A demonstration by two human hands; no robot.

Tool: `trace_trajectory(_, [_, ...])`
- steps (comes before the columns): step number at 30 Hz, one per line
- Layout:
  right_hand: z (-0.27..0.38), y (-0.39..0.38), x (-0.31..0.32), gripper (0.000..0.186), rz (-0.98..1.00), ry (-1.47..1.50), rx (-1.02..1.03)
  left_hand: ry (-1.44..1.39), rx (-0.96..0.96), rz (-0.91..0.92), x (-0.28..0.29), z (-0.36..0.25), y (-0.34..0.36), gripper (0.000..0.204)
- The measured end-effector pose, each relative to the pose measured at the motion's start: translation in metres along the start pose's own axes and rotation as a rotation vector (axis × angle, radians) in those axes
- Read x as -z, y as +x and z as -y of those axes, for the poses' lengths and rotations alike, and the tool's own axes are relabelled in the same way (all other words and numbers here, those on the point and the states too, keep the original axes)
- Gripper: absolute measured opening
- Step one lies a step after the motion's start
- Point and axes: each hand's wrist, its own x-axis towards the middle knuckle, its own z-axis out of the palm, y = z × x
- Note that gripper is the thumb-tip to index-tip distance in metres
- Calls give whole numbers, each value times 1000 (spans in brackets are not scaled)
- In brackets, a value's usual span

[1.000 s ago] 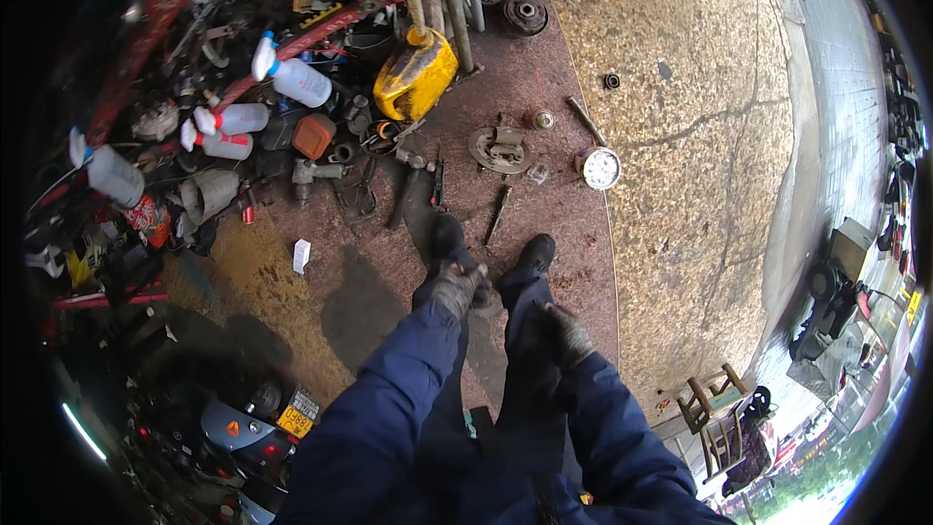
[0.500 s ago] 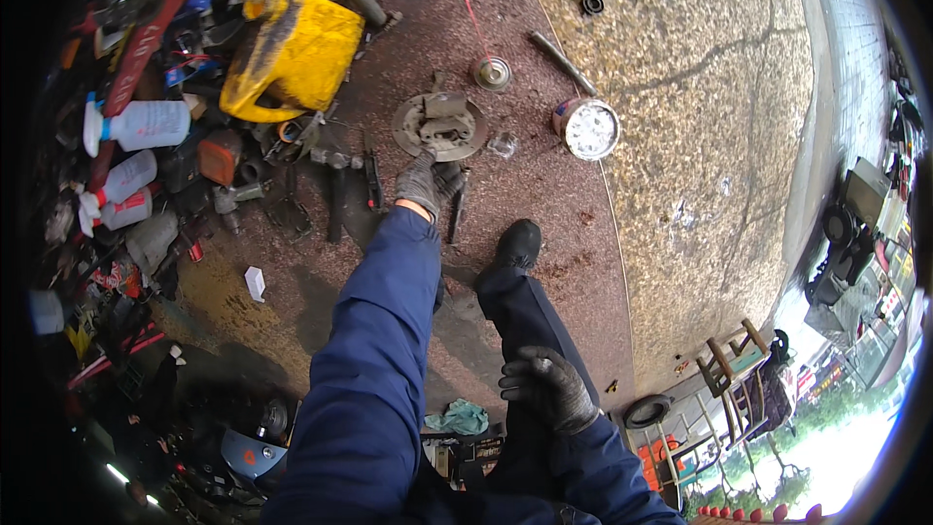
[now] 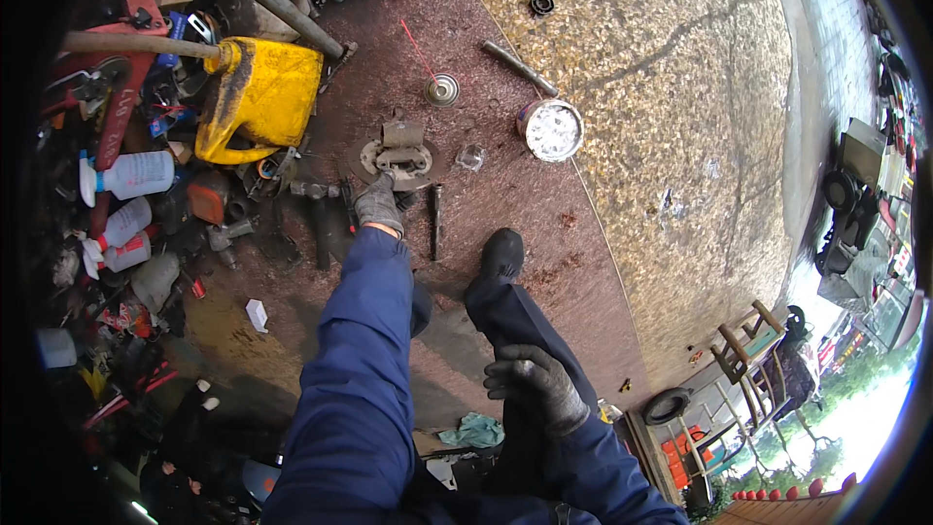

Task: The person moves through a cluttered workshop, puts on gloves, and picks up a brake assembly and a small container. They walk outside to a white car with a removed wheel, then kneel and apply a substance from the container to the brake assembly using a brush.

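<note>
On the reddish floor lies a round metal brake plate (image 3: pixel 425 166), with what look like curved brake shoes on its face. My left hand (image 3: pixel 379 204), in a dark grey glove, grips the plate's near rim; part of the rim and some fingers are hidden. A dark metal rod (image 3: pixel 436 224) lies just right of that hand, and a hammer (image 3: pixel 319 219) lies to its left. Over my right thigh hovers or rests my gloved right hand (image 3: pixel 544 389), its fingers loosely bent and apart, holding nothing visible.
A spray can (image 3: pixel 442 89) with a red straw and an open tin (image 3: pixel 554 131) stand beyond the plate. Left are a yellow jug (image 3: pixel 262 92), spray bottles (image 3: pixel 138 175) and cluttered tools. A metal bar (image 3: pixel 518 68) lies near the tin. My right shoe (image 3: pixel 501 255) is close by.
The view has turned and shifted slightly. My left hand has moved left along the plate's near rim, away from the rod. The right hand stays over my thigh.
</note>
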Motion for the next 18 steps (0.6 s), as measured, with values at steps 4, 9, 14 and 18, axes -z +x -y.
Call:
trace_trajectory(4, [-22, -11, 1, 44, 34, 10, 19, 199, -282, 0, 25, -13, -68, 30])
trace_trajectory(9, [-48, -63, -7, 45, -16, 38, 21, 800, -429, 96, 64, -55, -219, 32])
trace_trajectory(14, [-50, -151, -36, 42, 2, 25, 110, 1220, -596, 336, 83, -104, -383, 34])
trace_trajectory(18, [-37, -218, -59, 42, 245, 152, 149, 871, -501, 585, 56, -132, -502, 32])
